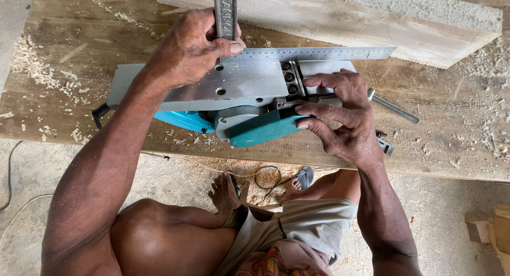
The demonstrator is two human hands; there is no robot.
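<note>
Where shavings litter the rough wooden bench and the sawdust floor beneath, we see a thick plank lying across the far side and a metal rod just right of the work. Between our hands, an upturned teal electric planer rests sole-up on the bench. Our left hand clasps a steel square against the sole, while our right hand curls round the planer's body, fingers pressing its teal housing
</note>
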